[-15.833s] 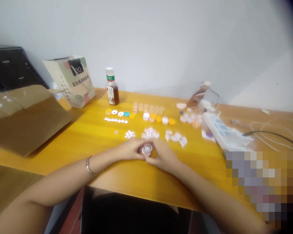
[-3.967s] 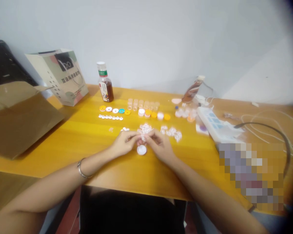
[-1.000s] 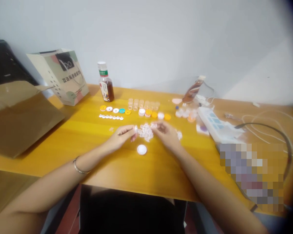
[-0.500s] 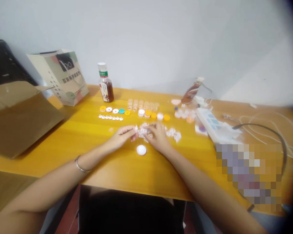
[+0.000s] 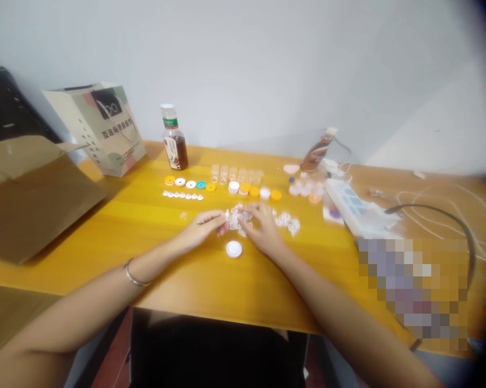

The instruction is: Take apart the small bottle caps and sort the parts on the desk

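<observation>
My left hand (image 5: pixel 204 229) rests on the yellow table (image 5: pixel 145 226) and pinches a tiny white piece between thumb and fingertips. My right hand (image 5: pixel 262 230) lies over a pile of small white plastic pieces (image 5: pixel 239 217), fingers curled onto them; what it holds is hidden. A round white cap (image 5: pixel 234 249) lies on the table just in front of both hands. A second pile of white pieces (image 5: pixel 289 222) sits right of my right hand.
Behind the hands are a row of coloured rings (image 5: pixel 190 183), clear vials (image 5: pixel 237 173), white and orange caps (image 5: pixel 253 189). A brown drink bottle (image 5: pixel 173 140), paper bag (image 5: pixel 99 126), cardboard box (image 5: pixel 32 194), tilted bottle (image 5: pixel 317 152), power strip (image 5: pixel 358 207) and cables (image 5: pixel 437 210) surround them.
My right hand has drawn back from the far side of the white pile and settled on its near edge. My left hand still pinches the small white piece in the same spot.
</observation>
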The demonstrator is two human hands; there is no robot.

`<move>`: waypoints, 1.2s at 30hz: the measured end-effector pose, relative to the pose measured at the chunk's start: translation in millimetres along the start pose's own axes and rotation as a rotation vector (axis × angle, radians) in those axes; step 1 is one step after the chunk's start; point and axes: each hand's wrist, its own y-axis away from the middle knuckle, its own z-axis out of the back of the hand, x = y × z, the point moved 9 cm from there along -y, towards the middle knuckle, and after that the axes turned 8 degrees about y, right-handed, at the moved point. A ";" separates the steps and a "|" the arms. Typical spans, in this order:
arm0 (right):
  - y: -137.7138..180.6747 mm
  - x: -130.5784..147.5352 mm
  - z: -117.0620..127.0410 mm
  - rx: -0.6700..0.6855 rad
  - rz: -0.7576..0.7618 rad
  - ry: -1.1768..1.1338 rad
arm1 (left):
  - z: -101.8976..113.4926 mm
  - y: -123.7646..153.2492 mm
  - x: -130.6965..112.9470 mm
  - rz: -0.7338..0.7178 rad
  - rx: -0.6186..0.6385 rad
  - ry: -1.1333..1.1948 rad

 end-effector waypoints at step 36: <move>8.7 -113.8 56.1 0.490 -0.461 0.197 | -27.0 15.6 -21.4 -0.211 0.247 -0.766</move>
